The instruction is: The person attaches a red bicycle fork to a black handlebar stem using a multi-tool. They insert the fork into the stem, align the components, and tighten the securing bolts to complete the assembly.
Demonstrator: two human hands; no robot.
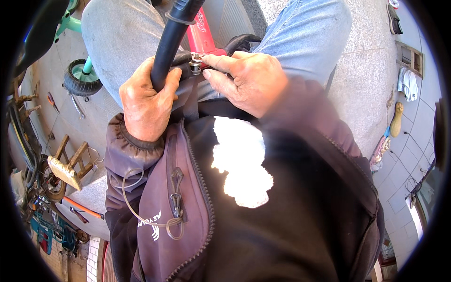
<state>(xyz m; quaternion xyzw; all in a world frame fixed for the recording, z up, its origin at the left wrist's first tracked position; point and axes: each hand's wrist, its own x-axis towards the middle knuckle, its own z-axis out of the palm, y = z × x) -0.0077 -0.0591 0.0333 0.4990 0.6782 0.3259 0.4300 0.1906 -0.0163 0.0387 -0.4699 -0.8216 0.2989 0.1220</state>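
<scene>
A thick black tube (174, 40) with a grey ring round it slants up between my knees, and my left hand (149, 96) is wrapped round its lower end. Just right of it, a small metal bolt with a nut and washers (196, 64) stands at the end of a red frame (201, 35). My right hand (244, 77) has its index finger and thumb closed at the bolt's right side. Its other fingers are curled under and partly hidden. A black curved part (242, 42) shows behind the right hand, beside my right leg.
At the left are a small black wheel (82, 77) on a green frame, a spanner (76, 105), red-handled pliers (52, 101) and a small wooden stool (70, 164). By the tiled wall on the right lie a gourd (397, 120) and a white cloth (408, 84).
</scene>
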